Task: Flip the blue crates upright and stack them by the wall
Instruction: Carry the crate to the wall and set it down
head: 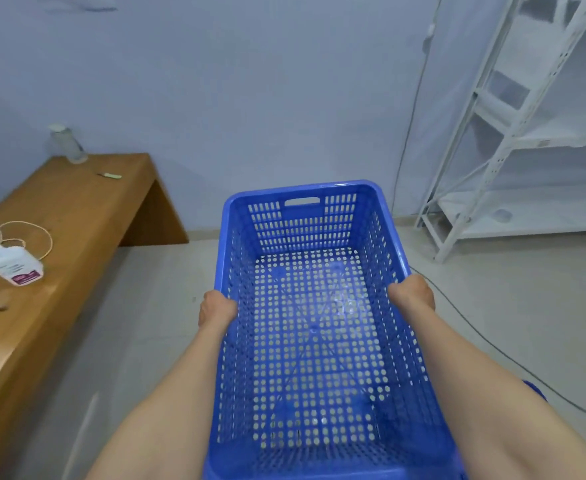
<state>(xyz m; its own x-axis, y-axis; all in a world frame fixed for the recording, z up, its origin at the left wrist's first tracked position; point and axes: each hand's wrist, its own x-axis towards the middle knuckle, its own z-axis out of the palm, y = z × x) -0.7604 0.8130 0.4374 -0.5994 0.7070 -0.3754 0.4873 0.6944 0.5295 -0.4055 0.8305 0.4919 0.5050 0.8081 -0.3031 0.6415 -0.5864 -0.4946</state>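
A pale smooth wall (250,81) faces you. Your left hand (216,306) and right hand (413,292) grip the long rims of the upright, perforated blue plastic crate (314,341), fingers curled around them.

Wooden bench (77,216), spray bottle (14,265), cord (38,230)

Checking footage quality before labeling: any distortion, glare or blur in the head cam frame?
Head view: strong wide-angle distortion, the white shelf unit leans and bows at the right edge; soft even lighting with faint shadows; mild glare on the wooden bench near the left edge; the bottle at its far end looks soft; the blue crate and both hands, left hand, right hand, are sharp.
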